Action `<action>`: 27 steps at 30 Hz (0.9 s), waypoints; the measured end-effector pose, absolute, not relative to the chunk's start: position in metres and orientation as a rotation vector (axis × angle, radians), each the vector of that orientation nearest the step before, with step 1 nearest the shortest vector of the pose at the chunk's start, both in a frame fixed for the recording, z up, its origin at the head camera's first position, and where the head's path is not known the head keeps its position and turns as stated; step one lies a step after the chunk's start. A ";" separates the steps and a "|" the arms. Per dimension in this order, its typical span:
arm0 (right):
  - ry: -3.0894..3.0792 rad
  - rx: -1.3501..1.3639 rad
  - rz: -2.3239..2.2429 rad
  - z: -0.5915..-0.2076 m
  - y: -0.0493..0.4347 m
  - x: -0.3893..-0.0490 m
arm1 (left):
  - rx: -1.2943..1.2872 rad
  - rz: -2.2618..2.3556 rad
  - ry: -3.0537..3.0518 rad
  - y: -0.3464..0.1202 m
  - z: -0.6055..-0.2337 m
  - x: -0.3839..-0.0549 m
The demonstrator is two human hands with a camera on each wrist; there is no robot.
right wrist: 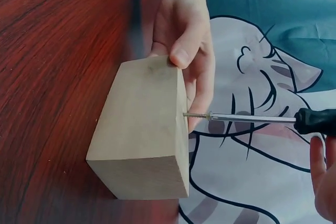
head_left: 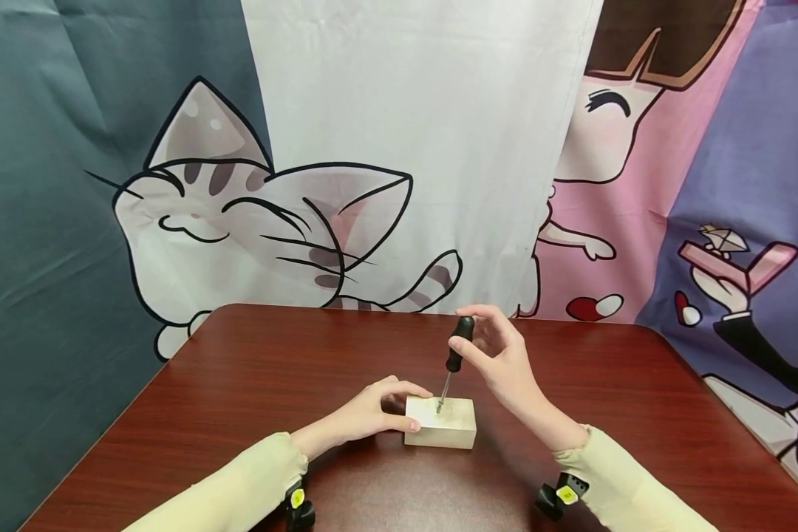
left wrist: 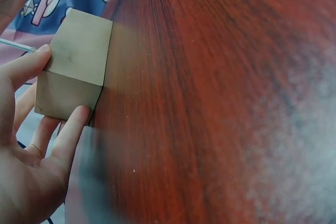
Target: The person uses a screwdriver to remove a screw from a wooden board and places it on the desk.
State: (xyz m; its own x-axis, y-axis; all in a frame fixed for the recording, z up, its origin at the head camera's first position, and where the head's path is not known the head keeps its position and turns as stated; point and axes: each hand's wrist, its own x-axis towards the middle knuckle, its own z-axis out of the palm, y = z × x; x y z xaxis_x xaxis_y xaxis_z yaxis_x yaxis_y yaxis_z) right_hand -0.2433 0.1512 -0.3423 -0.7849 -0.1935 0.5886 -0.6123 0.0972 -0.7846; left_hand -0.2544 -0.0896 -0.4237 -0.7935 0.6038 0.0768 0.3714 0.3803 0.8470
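On the table (head_left: 273, 362), block (head_left: 452, 430): probably light, stiff; brace by end, where left hand (head_left: 367, 412), spread to its width, grips it. Right hand (head_left: 505, 362) pinches screwdriver (head_left: 457, 357) near top; tip meets screw (right wrist: 195, 115).

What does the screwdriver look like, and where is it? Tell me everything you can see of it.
The screwdriver has a black handle and a slim, silvery shaft that looks like metal. It stands nearly upright, handle uppermost, leaning slightly right in the head view. The right hand holds the handle between thumb and fingers. Its lower end meets what looks like a brassy screw sticking out of the pale block.
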 end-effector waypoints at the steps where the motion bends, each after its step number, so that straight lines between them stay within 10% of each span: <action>1: -2.041 0.801 1.747 -0.342 0.152 -0.244 | 0.864 1.373 2.396 -0.090 -0.424 -0.255; 27: -1.993 0.898 1.760 -0.342 0.152 -0.245 | 0.869 1.373 2.400 -0.089 -0.423 -0.254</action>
State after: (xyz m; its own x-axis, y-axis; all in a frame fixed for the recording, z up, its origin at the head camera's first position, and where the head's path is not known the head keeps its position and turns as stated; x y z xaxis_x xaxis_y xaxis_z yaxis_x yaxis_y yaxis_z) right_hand -0.2451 0.1517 -0.3423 -0.7450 -0.2355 0.6241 -0.6484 0.0361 -0.7604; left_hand -0.2536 -0.0889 -0.4234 -0.7932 0.6036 0.0803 0.3751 0.3805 0.8453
